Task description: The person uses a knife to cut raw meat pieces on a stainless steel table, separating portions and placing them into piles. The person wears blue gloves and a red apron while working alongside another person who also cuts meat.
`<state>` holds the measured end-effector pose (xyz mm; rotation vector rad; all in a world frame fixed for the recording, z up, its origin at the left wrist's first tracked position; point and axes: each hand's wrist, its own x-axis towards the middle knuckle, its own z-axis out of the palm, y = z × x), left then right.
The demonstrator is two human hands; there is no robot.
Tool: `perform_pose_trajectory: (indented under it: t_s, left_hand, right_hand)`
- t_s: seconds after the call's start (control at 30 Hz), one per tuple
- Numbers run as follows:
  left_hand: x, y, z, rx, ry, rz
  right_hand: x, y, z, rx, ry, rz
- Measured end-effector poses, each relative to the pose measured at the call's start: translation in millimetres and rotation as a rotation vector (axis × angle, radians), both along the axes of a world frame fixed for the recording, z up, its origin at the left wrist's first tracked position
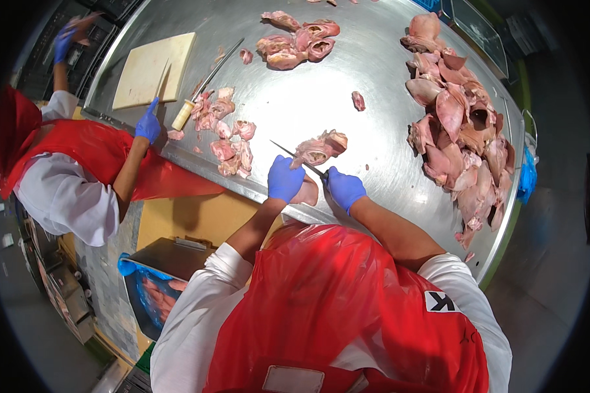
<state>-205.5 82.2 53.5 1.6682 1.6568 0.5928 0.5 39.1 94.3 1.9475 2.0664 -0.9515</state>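
My left hand, in a blue glove, is closed on a pig's ear near the front edge of the steel table. The ear's pink flap shows beside the glove on the near side. On the far side lies a fleshy, folded base piece; whether it still joins the flap, I cannot tell. My right hand, gloved too, grips a knife by its handle. The dark, narrow blade points away to the left, lying across the meat just beyond my left fingers.
Pig's ears are heaped along the table's right side. Trimmed lumps lie to the left, more at the back. A sharpening steel rests near a white cutting board. At left, a co-worker holds a knife and a meat piece.
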Motion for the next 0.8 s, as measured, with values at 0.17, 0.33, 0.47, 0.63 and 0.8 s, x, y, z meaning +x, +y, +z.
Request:
perform_pose_trajectory:
  t_s: [0.17, 0.33, 0.47, 0.63, 0.8]
  left_hand:
    - [-11, 7, -9, 0.019, 0.024, -0.026]
    - [-35, 21, -34, -0.270, -0.556, 0.234]
    - [-46, 38, -19, -0.347, -0.907, 0.402]
    - [-91, 57, 47, -0.271, -0.821, 0.207]
    - [-93, 73, 61, -0.195, -0.472, 0.050]
  right_hand:
    - [2, -7, -11, 0.061, 0.037, -0.001]
    - [18, -33, 14, 0.015, -0.024, -0.002]
    - [49, -53, 16, -0.014, -0.089, -0.038]
    - [39, -64, 15, -0.013, -0.103, -0.074]
    - [52, -79, 23, -0.030, -0.054, -0.037]
